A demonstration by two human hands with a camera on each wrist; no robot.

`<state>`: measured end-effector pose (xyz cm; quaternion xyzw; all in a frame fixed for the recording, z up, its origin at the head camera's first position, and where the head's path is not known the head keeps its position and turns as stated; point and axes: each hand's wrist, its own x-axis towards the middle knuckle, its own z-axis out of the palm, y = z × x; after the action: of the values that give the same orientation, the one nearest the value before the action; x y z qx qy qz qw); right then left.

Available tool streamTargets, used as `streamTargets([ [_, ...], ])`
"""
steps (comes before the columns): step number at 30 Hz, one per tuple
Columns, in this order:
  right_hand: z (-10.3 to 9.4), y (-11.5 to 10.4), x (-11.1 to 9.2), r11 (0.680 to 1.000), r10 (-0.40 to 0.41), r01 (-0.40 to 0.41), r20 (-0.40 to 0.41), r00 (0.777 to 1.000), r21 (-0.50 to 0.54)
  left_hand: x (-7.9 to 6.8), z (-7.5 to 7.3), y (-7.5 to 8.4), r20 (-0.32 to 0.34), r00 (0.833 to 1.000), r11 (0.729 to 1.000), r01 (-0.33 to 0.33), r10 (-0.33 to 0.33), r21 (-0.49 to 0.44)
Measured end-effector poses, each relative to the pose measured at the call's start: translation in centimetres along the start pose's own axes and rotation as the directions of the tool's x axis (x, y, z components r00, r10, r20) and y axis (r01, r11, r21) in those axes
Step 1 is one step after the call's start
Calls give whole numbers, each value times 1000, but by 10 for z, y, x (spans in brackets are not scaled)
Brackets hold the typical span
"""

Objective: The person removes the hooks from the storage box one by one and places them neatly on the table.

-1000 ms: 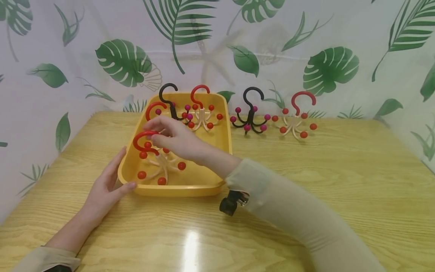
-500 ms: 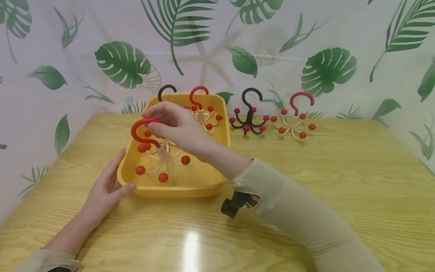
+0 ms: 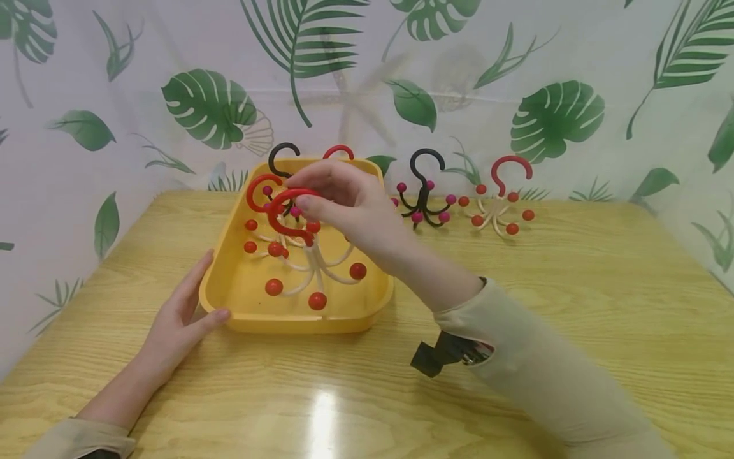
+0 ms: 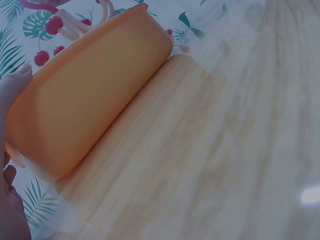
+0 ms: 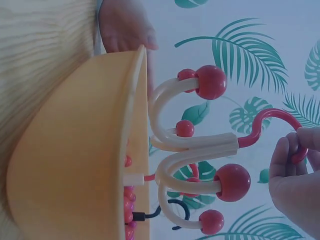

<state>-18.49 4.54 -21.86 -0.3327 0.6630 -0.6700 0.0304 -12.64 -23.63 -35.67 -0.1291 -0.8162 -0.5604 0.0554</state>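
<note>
My right hand (image 3: 355,204) pinches the red top hook of a cream multi-arm hanging hook (image 3: 312,255) with red ball tips. It hangs upright over the yellow tub (image 3: 298,324); in the right wrist view its arms (image 5: 170,115) show above the rim. My left hand (image 3: 178,325) holds the tub's near left corner, its thumb at the front rim and its fingers along the side wall. Inside the tub are another red-and-cream hanging hook (image 3: 264,180), a black one (image 3: 281,148) with magenta balls, and a third (image 3: 338,152), mostly hidden behind my right hand.
On the wooden table (image 3: 573,306), right of the tub, stand a black hanging hook (image 3: 423,197) with magenta balls and a red-and-cream one (image 3: 497,204). A leaf-patterned backdrop (image 3: 447,57) rises behind the table. A dark wrist camera (image 3: 438,357) sits under my right sleeve.
My right hand has raised the red-and-cream hanging hook from low in the tub and moved it to the right. The left hand stays at the tub's corner.
</note>
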Motion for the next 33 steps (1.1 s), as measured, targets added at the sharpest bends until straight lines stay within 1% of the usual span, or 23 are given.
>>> streamTargets([
  [4,-14,-2,-10,999,-13,11,-48,999,-42,0,-1,0,1,1000,1000,-10,10,4],
  [6,-21,-3,-16,997,-38,33,-75,996,-68,0,-1,-1,0,1000,1000,-12,12,3],
  [8,-28,-4,-21,994,-73,64,-98,993,-91,0,-1,-1,0,1000,1000,-13,13,-1],
  [12,-41,-8,-31,987,-117,99,-143,983,-128,0,-1,-1,1,1000,1000,-14,14,0],
  [16,-54,-12,-38,979,-143,112,-187,972,-169,1,-1,-1,1,1000,1000,-18,18,5],
  [18,-61,-13,-42,977,-144,105,-208,967,-188,0,-1,-1,-1,1000,1000,-13,13,10],
  [24,-81,-14,-53,977,-107,51,-269,957,-206,0,-1,-1,-2,1000,1000,-1,1,30],
  [29,-98,-6,-57,966,-110,29,-307,945,-255,0,-1,-2,-4,1000,999,-5,5,33],
  [33,-110,3,-57,961,-107,12,-333,937,-275,1,-1,-2,-5,1000,999,-7,7,32],
])
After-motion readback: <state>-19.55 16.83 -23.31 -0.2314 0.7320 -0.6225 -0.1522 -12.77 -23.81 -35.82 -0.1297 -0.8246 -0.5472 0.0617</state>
